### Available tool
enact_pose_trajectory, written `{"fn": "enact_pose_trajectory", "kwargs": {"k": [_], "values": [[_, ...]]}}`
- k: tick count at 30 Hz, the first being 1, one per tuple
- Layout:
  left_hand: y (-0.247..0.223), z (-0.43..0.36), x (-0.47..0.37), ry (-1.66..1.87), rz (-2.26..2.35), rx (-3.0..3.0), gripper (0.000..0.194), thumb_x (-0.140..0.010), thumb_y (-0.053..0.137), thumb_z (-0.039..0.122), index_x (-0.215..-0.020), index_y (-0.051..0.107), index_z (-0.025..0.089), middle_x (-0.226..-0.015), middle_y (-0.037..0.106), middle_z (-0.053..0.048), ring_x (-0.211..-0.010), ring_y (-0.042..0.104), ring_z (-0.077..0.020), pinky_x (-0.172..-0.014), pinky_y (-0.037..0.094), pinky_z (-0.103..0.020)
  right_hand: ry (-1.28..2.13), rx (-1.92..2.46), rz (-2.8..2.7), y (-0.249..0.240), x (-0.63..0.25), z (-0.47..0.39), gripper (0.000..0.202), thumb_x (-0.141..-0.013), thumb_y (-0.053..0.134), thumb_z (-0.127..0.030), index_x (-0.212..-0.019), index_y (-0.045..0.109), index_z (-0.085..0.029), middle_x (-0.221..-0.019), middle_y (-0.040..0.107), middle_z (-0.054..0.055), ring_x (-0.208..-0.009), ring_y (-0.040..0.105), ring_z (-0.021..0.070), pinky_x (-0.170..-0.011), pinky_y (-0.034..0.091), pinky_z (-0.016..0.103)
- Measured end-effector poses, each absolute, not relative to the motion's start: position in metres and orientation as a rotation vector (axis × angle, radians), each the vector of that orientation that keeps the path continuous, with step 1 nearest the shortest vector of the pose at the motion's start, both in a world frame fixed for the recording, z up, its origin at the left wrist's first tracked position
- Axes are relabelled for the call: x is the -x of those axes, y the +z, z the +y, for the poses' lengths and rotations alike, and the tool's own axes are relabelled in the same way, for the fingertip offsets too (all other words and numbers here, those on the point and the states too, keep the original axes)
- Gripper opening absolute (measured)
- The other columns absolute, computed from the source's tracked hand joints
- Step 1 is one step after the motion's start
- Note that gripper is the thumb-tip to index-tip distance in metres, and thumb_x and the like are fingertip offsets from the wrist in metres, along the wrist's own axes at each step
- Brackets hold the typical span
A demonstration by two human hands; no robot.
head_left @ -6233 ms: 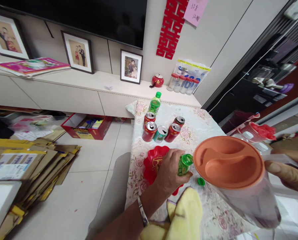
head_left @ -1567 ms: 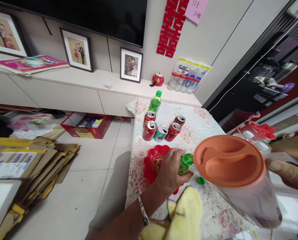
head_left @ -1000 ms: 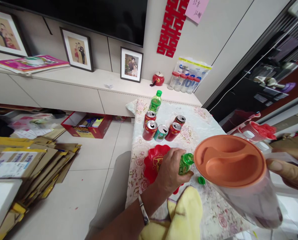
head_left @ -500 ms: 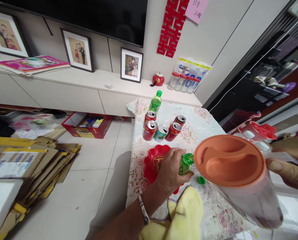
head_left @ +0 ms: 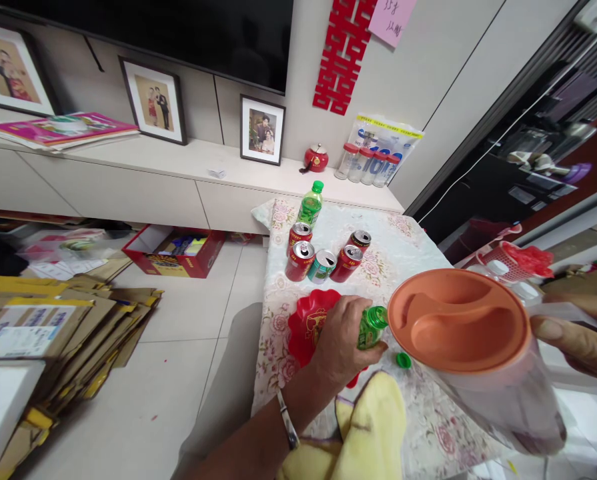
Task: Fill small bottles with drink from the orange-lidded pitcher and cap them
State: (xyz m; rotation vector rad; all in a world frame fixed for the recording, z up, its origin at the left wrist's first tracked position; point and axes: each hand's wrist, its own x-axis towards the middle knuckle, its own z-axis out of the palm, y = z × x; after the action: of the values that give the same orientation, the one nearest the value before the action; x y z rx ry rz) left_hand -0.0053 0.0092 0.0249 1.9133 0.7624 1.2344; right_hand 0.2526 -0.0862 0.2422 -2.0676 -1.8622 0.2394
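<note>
My left hand point(head_left: 345, 333) is wrapped round a green plastic bottle point(head_left: 371, 328) whose cap is off. Its open mouth meets the rim of a clear pitcher point(head_left: 508, 407) with an orange lid point(head_left: 453, 333). The pitcher is tilted towards the bottle, and some dark liquid shows low in it. At the right edge, my right hand point(head_left: 578, 343) grips the pitcher by its handle; only part of the fingers shows. A loose green cap point(head_left: 403, 361) lies on the table just below the lid. Behind my left hand is a red scalloped tray point(head_left: 305, 327).
Several drink cans point(head_left: 301, 261) and a capped green bottle point(head_left: 311, 205) stand farther back on the flowered tablecloth point(head_left: 278, 300). A yellow cloth point(head_left: 373, 427) lies near me. Flattened cardboard point(head_left: 98, 333) and a red box point(head_left: 178, 257) are on the floor to the left.
Both hands, the bottle and the pitcher hold almost the same pose. The whole view has shifted very slightly.
</note>
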Motion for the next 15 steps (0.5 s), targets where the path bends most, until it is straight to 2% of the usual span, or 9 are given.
{"fn": "enact_pose_trajectory", "kwargs": {"k": [4, 9, 12, 15], "values": [[0.0255, 0.0092, 0.005, 1.233, 0.771, -1.916, 0.059, -0.072, 0.081, 0.018, -0.125, 0.056, 0.021, -0.119, 0.068, -0.013, -0.112, 0.068, -0.0333, -0.098, 0.06, -0.052, 0.226, 2.062, -1.868, 0.2421, -0.2533, -0.0862, 0.034, -0.082, 0.066, -0.069, -0.075, 0.075, -0.037, -0.061, 0.069, -0.003, -0.052, 0.061, 0.0207, -0.045, 0.053, 0.028], [0.0254, 0.009, 0.005, 1.248, 0.775, -1.927, 0.059, -0.072, 0.081, 0.018, -0.126, 0.055, 0.02, -0.119, 0.068, -0.013, -0.112, 0.068, -0.033, -0.098, 0.06, -0.052, 0.228, 2.069, -1.884, 0.2413, -0.2554, -0.0878, 0.036, -0.082, 0.066, -0.071, -0.075, 0.074, -0.037, -0.074, 0.075, -0.003, -0.062, 0.068, 0.0244, -0.049, 0.057, 0.03], [0.025, 0.0092, 0.0047, 1.25, 0.777, -1.923, 0.059, -0.072, 0.081, 0.019, -0.126, 0.055, 0.021, -0.118, 0.068, -0.012, -0.112, 0.068, -0.0328, -0.097, 0.061, -0.052, 0.198, 2.073, -1.888, 0.2421, -0.2549, -0.086, 0.032, -0.083, 0.066, -0.07, -0.078, 0.076, -0.039, -0.059, 0.066, -0.004, -0.053, 0.061, 0.0213, -0.046, 0.054, 0.029], [0.0251, 0.009, 0.0046, 1.247, 0.771, -1.918, 0.059, -0.072, 0.081, 0.017, -0.125, 0.056, 0.021, -0.119, 0.067, -0.013, -0.113, 0.067, -0.0329, -0.099, 0.06, -0.052, 0.213, 2.07, -1.878, 0.2427, -0.2538, -0.0842, 0.032, -0.083, 0.067, -0.069, -0.079, 0.077, -0.039, -0.067, 0.073, -0.004, -0.058, 0.065, 0.022, -0.048, 0.055, 0.028]]}}
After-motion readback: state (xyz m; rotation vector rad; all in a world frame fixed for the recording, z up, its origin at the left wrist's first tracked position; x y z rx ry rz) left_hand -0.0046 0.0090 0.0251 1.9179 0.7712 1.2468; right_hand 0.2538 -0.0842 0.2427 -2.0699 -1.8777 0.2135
